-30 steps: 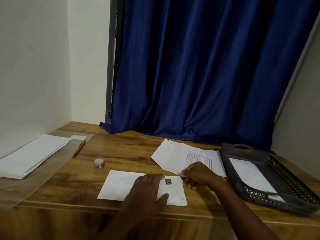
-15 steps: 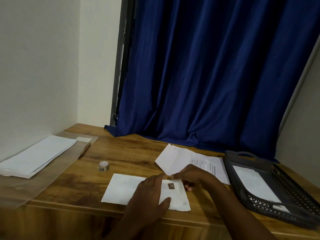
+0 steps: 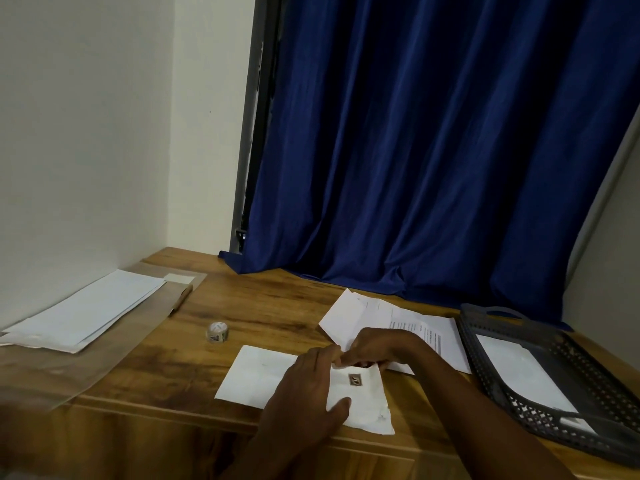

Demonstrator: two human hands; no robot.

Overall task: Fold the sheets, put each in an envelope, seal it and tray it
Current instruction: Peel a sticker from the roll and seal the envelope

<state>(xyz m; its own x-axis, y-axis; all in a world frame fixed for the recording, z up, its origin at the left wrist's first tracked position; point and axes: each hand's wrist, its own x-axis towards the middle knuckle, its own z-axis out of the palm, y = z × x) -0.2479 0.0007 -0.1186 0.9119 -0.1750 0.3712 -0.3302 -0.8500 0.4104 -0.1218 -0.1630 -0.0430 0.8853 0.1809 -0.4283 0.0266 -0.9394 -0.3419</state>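
Observation:
A white envelope (image 3: 256,379) lies flat near the table's front edge, with a small dark sticker (image 3: 355,379) on its right half. My left hand (image 3: 304,393) rests palm-down on its middle and holds it down. My right hand (image 3: 377,348) sits at the envelope's far edge, its fingertips pinched there against the left fingertips. Unfolded printed sheets (image 3: 426,330) lie just behind my right hand. On the right stands a dark mesh tray (image 3: 474,355) with one white envelope (image 3: 519,375) inside.
A small tape roll (image 3: 217,331) stands left of the envelope. Further left, a stack of blank envelopes (image 3: 93,306) lies on a clear plastic sleeve (image 3: 69,368), with a pen (image 3: 181,296) beside it. A blue curtain (image 3: 433,150) hangs behind the table.
My right hand has moved left from the printed sheets to the envelope's far edge and met my left fingertips. My left hand stays on the envelope. The camera has shifted slightly.

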